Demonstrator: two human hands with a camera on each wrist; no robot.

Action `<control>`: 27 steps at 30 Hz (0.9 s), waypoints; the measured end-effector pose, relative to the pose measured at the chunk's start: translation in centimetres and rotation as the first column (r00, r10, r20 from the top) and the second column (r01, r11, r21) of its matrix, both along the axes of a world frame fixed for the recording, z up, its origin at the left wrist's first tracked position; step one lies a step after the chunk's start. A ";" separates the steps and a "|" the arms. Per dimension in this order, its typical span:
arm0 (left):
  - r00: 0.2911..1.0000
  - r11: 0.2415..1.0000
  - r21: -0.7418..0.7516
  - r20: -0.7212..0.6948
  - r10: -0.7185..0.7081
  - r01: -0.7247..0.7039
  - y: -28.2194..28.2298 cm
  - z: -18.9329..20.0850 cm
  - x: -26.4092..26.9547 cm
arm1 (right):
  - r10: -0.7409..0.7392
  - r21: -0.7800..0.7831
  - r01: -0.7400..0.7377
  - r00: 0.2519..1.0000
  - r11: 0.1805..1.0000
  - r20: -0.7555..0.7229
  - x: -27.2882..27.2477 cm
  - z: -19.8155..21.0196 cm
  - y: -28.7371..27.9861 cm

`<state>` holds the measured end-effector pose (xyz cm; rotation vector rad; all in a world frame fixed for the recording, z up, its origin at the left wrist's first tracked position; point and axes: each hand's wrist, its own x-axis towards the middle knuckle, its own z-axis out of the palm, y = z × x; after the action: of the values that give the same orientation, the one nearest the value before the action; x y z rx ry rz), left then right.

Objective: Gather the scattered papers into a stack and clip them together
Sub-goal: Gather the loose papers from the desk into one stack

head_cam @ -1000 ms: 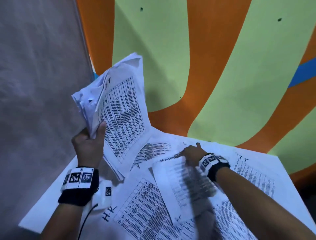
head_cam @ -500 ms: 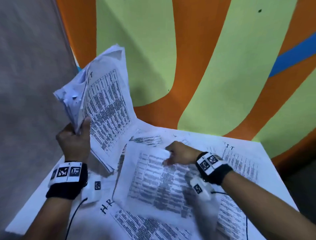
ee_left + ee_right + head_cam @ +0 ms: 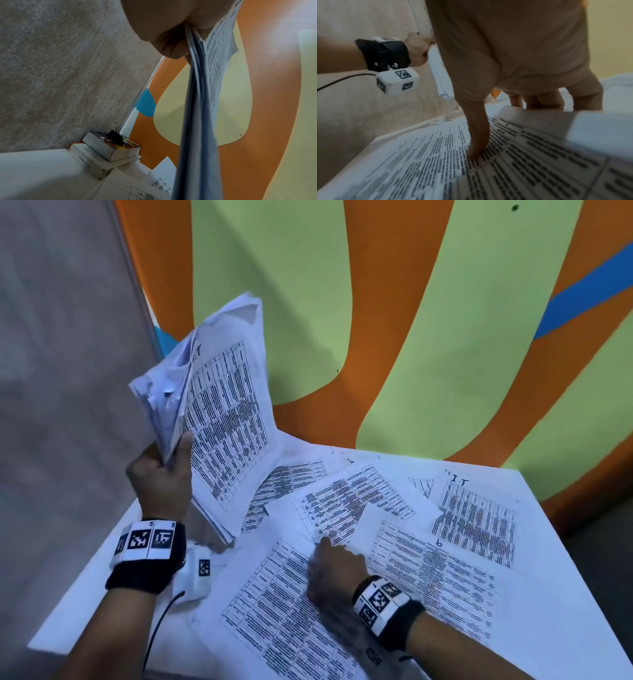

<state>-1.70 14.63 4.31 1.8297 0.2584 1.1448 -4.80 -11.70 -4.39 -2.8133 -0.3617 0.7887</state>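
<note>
My left hand (image 3: 161, 474) grips an upright stack of printed papers (image 3: 222, 422) above the table's left side; the left wrist view shows the stack (image 3: 197, 108) edge-on below the left hand (image 3: 171, 33). Several loose printed sheets (image 3: 476, 525) lie scattered on the white table (image 3: 565, 594). My right hand (image 3: 334, 566) is down on one sheet (image 3: 281, 611). Its thumb (image 3: 477, 142) presses on the print and its fingers (image 3: 547, 100) reach behind the sheet's raised edge, pinching it. A black binder clip (image 3: 115, 138) sits on books at the table's far left corner.
Two stacked books (image 3: 106, 151) lie in the far left corner against the wall. An orange and green painted wall (image 3: 411, 337) stands right behind the table. A grey floor (image 3: 51, 371) drops away on the left.
The sheet that my right hand was lifting toward the stack is out of that hand. The hand has dropped nearer to me onto another sheet. The left hand still holds the stack upright.
</note>
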 end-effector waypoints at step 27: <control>0.995 0.996 0.012 0.059 -0.085 0.084 -4.5 0.5 2.3 | -0.193 0.141 0.173 0.971 0.975 0.138 6.1 7.3 -19.9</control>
<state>0.63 10.14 4.85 1.7951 0.1401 1.1409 1.33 -31.55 2.92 -2.7423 -0.1640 0.4964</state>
